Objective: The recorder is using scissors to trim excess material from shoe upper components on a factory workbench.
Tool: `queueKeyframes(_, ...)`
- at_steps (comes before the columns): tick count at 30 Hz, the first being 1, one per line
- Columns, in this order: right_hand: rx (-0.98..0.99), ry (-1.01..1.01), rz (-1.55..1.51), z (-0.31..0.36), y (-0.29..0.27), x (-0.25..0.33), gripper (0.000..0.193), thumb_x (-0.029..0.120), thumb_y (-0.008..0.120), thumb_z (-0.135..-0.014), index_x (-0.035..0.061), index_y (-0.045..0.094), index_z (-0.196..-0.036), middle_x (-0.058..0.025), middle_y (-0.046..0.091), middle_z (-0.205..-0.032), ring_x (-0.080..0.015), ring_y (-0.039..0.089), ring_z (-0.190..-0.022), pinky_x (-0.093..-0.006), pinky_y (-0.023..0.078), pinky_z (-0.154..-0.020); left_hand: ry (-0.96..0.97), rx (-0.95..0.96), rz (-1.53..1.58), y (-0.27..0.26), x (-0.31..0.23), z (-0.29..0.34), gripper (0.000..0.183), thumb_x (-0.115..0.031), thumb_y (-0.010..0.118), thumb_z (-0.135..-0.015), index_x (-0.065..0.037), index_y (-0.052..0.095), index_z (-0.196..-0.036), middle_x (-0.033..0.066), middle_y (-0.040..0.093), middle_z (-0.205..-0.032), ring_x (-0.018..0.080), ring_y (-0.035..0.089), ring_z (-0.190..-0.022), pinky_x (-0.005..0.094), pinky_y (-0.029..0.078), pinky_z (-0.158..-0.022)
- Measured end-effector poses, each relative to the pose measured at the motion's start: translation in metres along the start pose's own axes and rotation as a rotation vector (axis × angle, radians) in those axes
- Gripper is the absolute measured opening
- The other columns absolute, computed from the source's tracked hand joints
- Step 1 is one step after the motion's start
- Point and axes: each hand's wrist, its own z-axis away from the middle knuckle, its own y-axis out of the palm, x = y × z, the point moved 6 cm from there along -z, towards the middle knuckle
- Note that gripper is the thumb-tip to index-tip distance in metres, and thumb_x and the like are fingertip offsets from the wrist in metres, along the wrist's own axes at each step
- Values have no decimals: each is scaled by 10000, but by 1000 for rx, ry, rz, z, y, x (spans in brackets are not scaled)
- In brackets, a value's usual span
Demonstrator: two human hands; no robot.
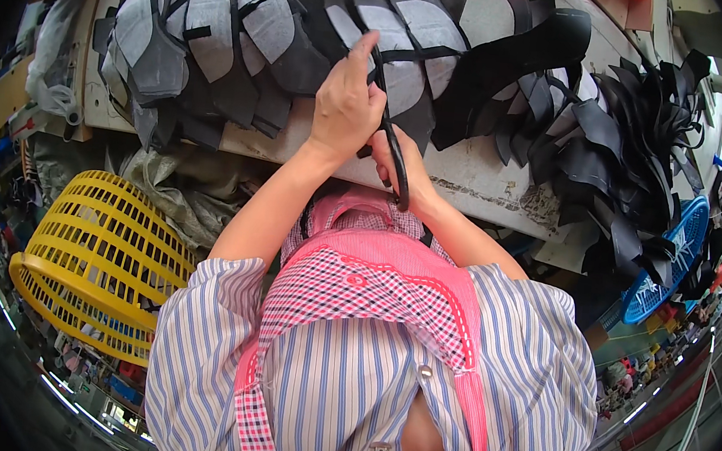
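Above the table's near edge, a black shoe upper piece (396,152) is held almost edge-on, so it looks like a narrow curved strip. My left hand (349,103) grips its upper part, index finger stretched along it and the other fingers curled. Lower down, my right hand (404,162) is closed on the same piece, its fingers partly hidden behind it. Just beyond my hands lie overlapping dark upper pieces (397,81) with pale grey rounded patches. A larger curved black piece (515,71) lies on the table to their right.
More patched pieces (211,20) cover the left of the white table (469,184). A heap of black pieces (620,155) spills over its right edge, near a blue basket (677,260). A yellow slatted basket (102,248) stands at my left, beside crumpled grey sheeting (177,195).
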Motion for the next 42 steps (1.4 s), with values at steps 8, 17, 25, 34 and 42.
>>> queueKeyframes(8,172,38,-29,21,-28,19,538,563,452,-761,26,477,-771,29,375,-516,-48,348,-413,-183,285,-385,-250,-161,-652,-96,64,-41,669,-176,618,-654,-37,304,-1228,265,194,-1253,438,280,-1099,432,285,-912)
queueKeyframes(17,562,257,-612,57,-58,3,669,679,270,-737,46,449,-860,28,347,-588,-62,312,-474,-176,261,-440,-331,56,346,35,18,-9,738,-116,580,-683,-129,155,-1286,192,491,-1080,301,560,-762,341,438,-637)
queueKeyframes(25,134,151,-274,9,-44,-1,435,466,510,-765,35,501,-821,31,386,-559,-43,365,-439,-194,267,-374,-48,-30,159,18,-17,-7,526,-25,528,-668,-34,384,-1175,160,483,-1119,321,494,-996,338,415,-802)
queueKeyframes(34,66,86,-91,32,-76,16,547,565,471,-749,18,461,-762,43,341,-505,-34,306,-374,-173,243,-341,-172,-235,-716,-75,61,-36,678,-289,622,-694,-47,284,-1230,248,290,-1203,359,275,-1103,484,284,-876)
queueKeyframes(42,119,134,-316,32,-83,-12,493,524,434,-795,32,469,-805,23,380,-582,-56,348,-453,-191,297,-416,-133,31,268,58,-20,-24,607,-80,568,-677,-38,302,-1220,170,519,-1025,309,556,-801,354,437,-712)
